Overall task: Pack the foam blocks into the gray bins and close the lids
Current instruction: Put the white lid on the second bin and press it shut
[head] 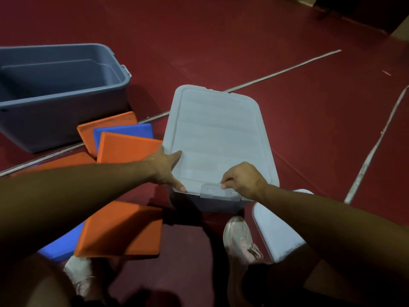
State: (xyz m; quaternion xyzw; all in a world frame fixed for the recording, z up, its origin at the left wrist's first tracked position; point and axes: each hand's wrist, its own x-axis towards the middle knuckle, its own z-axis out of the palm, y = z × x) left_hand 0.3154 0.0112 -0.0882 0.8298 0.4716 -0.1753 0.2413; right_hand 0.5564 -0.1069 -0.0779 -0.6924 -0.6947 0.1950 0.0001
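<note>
A gray bin with its pale lid [219,134] on top stands on the floor in front of me. My left hand [167,168] lies flat, fingers spread, on the lid's near left corner. My right hand [241,179] has its fingers curled on the lid's near edge, beside the front latch [215,191]. A second gray bin [64,100] stands uncovered and empty at the far left. Orange foam blocks [124,229] [126,147] and blue ones [124,131] [62,242] lie on the floor between the bins. A spare lid [276,227] lies at my right.
The dark red floor [287,63] has pale seam lines [287,68] running across it. My two light shoes [240,240] stand just behind the closed bin. A dark doorway or furniture edge shows at the top right.
</note>
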